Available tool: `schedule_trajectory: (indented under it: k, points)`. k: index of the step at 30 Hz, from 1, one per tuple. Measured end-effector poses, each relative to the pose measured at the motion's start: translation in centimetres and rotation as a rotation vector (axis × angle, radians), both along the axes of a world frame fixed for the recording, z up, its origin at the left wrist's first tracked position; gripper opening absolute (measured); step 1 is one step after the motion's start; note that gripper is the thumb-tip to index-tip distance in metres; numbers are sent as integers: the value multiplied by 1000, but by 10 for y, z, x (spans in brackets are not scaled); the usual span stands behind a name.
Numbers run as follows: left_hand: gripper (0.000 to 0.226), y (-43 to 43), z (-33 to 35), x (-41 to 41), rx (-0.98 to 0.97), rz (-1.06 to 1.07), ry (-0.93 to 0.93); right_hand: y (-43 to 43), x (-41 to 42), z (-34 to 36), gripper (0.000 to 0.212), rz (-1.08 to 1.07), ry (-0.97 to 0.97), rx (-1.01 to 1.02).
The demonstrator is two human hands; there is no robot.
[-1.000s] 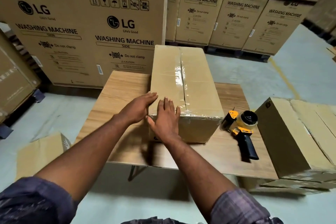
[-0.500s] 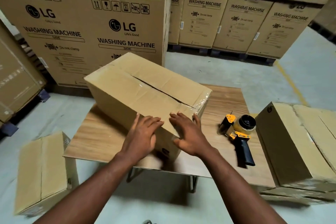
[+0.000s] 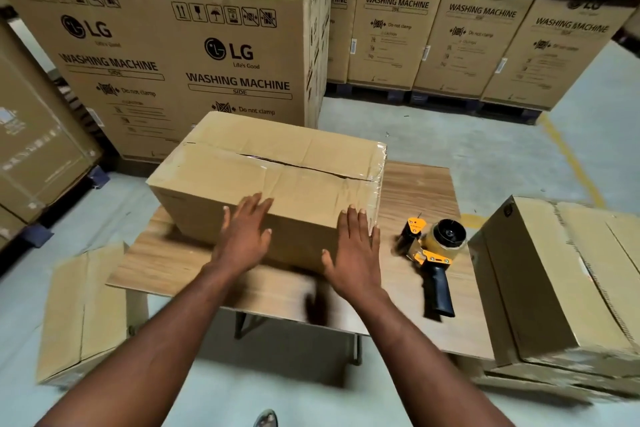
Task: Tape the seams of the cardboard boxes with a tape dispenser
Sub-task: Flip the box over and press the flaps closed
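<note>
Cardboard box (image 3: 277, 177) is partly hidden by left hand (image 3: 244, 236) and right hand (image 3: 353, 251) pressed flat, fingers straight.

Cardboard box (image 3: 270, 180) on the surface (image 3: 419, 184) toward its left edge, tape dispenser (image 3: 431, 253) at its right near the right edge, both hands flat on the box's near side, left hand (image 3: 244, 236), right hand (image 3: 353, 250), another box (image 3: 561, 281) beyond the right edge.
</note>
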State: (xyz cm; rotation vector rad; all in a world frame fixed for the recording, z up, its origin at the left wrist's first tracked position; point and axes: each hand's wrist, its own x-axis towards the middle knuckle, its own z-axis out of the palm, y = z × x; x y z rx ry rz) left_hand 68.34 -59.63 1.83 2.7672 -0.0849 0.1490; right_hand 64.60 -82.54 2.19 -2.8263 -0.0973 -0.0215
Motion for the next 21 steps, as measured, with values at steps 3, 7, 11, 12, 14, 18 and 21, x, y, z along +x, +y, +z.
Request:
schedule_trajectory:
  k: [3, 7, 11, 12, 14, 18, 21]
  points:
    - [78, 26, 5, 8, 73, 99, 59, -12, 6, -2, 81, 53, 2, -9]
    - [82, 11, 10, 9, 163, 113, 104, -37, 38, -8, 72, 112, -8, -84]
    - [80, -31, 15, 8, 156, 65, 136, -77, 102, 4, 70, 31, 79, -250]
    - [78, -33, 15, 8, 147, 41, 126, -75, 112, 10, 73, -5, 107, -270]
    - [74, -25, 14, 10, 101, 5, 111, -52, 114, 19, 76, -34, 157, -244]
    - [78, 41, 12, 11, 104, 150, 143, 9, 73, 7, 91, 12, 182, -50]
    - [87, 91, 6, -2, 174, 250, 129, 21, 62, -7, 93, 11, 123, 36]
